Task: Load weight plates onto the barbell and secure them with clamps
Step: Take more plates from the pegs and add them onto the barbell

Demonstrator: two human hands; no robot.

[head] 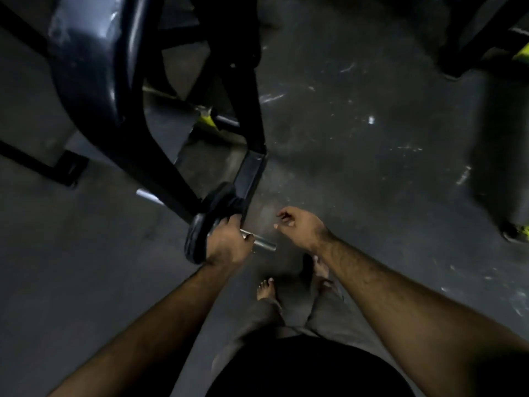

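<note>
A black weight plate [197, 236] sits on the barbell, with a second black plate [220, 197] just behind it. The steel end of the barbell sleeve [264, 244] sticks out towards me past the plates. My left hand [227, 243] is closed over the near plate's rim, its thumb lying on the sleeve. My right hand [300, 226] hovers a little to the right of the sleeve's tip, fingers loosely curled and apart, holding nothing. No clamp shows in the dim view.
A black bench and rack frame [120, 90] rises at the upper left, its base bar [252, 173] running close behind the plates. Another black machine with yellow trim [486, 38] stands at the upper right. My bare feet [267, 287] are on the scuffed grey floor [372, 156].
</note>
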